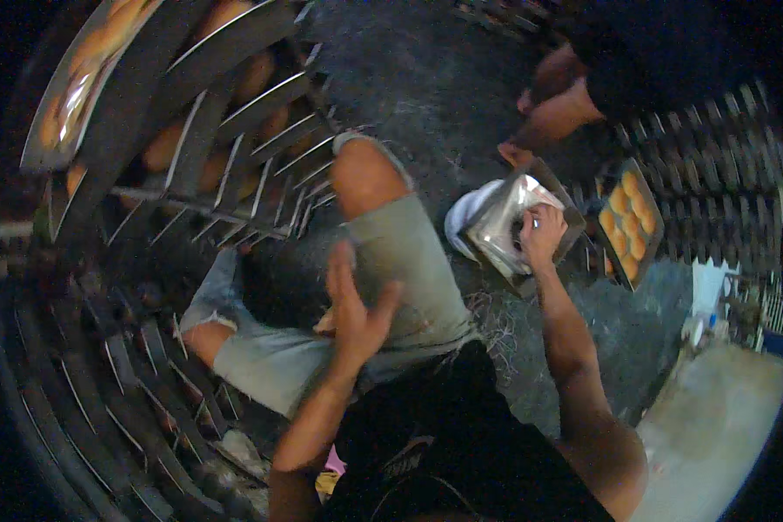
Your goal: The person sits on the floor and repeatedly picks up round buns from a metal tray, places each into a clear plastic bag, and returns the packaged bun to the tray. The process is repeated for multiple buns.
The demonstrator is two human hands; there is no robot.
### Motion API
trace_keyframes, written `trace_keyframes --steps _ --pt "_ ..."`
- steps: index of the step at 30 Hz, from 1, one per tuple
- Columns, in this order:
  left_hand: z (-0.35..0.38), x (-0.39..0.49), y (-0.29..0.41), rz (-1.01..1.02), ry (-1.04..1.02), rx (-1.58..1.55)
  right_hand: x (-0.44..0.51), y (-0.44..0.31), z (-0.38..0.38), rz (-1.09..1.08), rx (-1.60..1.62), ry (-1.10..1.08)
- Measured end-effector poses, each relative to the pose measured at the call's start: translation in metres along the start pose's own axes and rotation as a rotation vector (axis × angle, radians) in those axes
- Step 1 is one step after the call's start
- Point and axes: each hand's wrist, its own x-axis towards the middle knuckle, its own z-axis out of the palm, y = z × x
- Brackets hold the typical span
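My right hand (543,233) reaches down onto a stack of clear plastic bags (496,238) in a dark shallow box (571,218). Its fingers are bent over the plastic, and whether they grip a bag is hidden. The box appears to rest on a white round container (460,218). In front of my lap, my left hand (355,320) hangs in the air, blurred, with fingers apart and nothing in it. To its upper left stands a metal rack (235,215) loaded with trays. A tray of long bread loaves (94,75) is on top of that rack.
Right of the box is a dark tray (649,215) of round buns (628,218). Dark slatted racks (724,222) stand behind it. Another person's bare limb (561,117) shows at the upper right. More trays (124,385) line the lower left, and a pale tabletop (718,417) lies lower right.
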Motion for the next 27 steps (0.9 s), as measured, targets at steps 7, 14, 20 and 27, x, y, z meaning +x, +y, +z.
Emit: trace_keyframes --steps 7,14,20,27 --pt "0.013 0.009 0.02 0.034 -0.094 -0.049 0.06 -0.132 -0.131 0.049 0.598 0.258" --pt "0.016 0.045 0.078 0.101 0.115 -0.662 0.087 -0.25 -0.16 0.111 1.022 0.304" --pt "-0.068 0.037 0.037 -0.083 0.372 -0.734 0.071 -0.286 -0.166 0.19 1.29 -0.53" --pt "-0.184 0.031 -0.033 -0.329 0.612 -1.104 0.249 -0.491 -0.262 -1.025 1.041 0.206"
